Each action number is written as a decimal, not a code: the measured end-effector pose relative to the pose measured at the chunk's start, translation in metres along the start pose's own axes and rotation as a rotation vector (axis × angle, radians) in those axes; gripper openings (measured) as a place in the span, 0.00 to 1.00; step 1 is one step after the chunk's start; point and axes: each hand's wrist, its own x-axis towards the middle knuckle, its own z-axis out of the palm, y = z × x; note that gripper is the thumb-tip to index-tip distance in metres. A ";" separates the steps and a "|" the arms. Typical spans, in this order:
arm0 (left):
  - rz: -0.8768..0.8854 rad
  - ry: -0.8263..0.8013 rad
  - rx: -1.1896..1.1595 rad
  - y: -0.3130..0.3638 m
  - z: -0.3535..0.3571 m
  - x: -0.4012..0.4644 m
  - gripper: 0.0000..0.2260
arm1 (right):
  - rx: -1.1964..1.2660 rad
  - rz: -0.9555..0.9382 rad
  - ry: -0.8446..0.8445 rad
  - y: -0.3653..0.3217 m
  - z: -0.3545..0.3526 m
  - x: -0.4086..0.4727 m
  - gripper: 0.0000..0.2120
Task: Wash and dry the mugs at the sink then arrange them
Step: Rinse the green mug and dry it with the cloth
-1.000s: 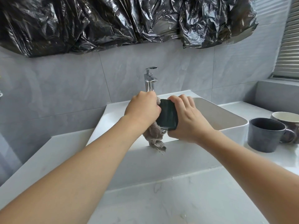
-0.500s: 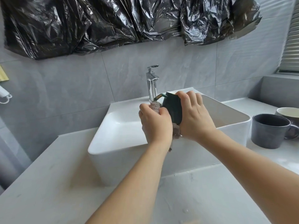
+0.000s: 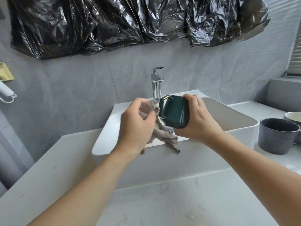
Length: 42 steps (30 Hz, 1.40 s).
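Over the sink (image 3: 104, 144), the right hand (image 3: 197, 121) grips a green mug (image 3: 175, 114) tipped sideways, its inside hidden. Beside it the left hand (image 3: 136, 126) clutches a grey cloth (image 3: 160, 132). On the counter (image 3: 162, 201) stands a grey mug (image 3: 276, 136), contents unseen; a white mug (image 3: 293, 116) is cut off.

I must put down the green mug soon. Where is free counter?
Bare counter lies in front of the sink and left of it. At the right, the grey mug and the cream mug behind it crowd the space.
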 end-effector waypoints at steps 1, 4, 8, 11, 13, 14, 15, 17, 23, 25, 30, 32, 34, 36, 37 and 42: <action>0.005 0.055 -0.048 0.001 -0.003 0.004 0.09 | 0.016 0.000 -0.006 0.000 0.000 0.000 0.42; -0.091 0.041 -0.148 -0.004 -0.004 0.025 0.12 | 0.068 -0.013 -0.039 0.000 0.001 -0.002 0.42; -0.133 -0.299 -0.219 -0.010 0.006 0.034 0.11 | 0.134 -0.052 -0.057 0.000 0.002 -0.007 0.43; -0.193 -0.490 -0.333 -0.010 0.001 0.037 0.13 | 0.179 -0.009 -0.075 0.000 -0.001 -0.006 0.44; -0.145 -0.546 -0.279 -0.012 -0.003 0.040 0.17 | 0.190 -0.001 -0.086 0.000 -0.001 -0.005 0.44; -0.070 -0.551 -0.191 -0.012 -0.004 0.040 0.16 | 0.191 -0.006 -0.087 0.000 -0.001 -0.006 0.43; 0.015 -0.553 -0.103 -0.011 -0.005 0.038 0.16 | 0.192 -0.007 -0.090 0.000 0.000 -0.006 0.43; 0.147 -0.549 -0.014 -0.012 -0.006 0.033 0.13 | 0.196 0.000 -0.100 0.001 0.000 -0.006 0.42; 0.254 -0.548 0.049 -0.022 -0.004 0.034 0.20 | 0.218 -0.010 -0.106 -0.001 -0.001 -0.007 0.43; 0.179 -0.604 0.020 -0.018 -0.003 0.036 0.20 | 0.214 -0.016 -0.102 0.000 -0.001 -0.007 0.42; 0.064 -0.667 -0.151 -0.015 -0.014 0.033 0.16 | 0.263 0.012 -0.123 0.001 -0.002 -0.008 0.42; 0.027 -0.633 -0.224 -0.020 -0.021 0.033 0.16 | 0.293 0.008 -0.097 -0.002 -0.003 -0.008 0.42; -0.001 -0.540 -0.276 -0.022 -0.024 0.039 0.18 | 0.309 -0.023 -0.065 -0.004 -0.004 -0.008 0.42; 0.007 -0.435 -0.281 -0.019 -0.022 0.050 0.18 | 0.319 -0.044 -0.056 -0.004 -0.005 -0.008 0.43; 0.018 -0.408 -0.254 -0.015 -0.018 0.055 0.18 | 0.317 -0.050 -0.064 -0.004 -0.005 -0.008 0.43; 0.209 -0.412 -0.062 -0.009 0.003 0.046 0.13 | 0.318 -0.004 -0.055 -0.001 -0.004 -0.008 0.42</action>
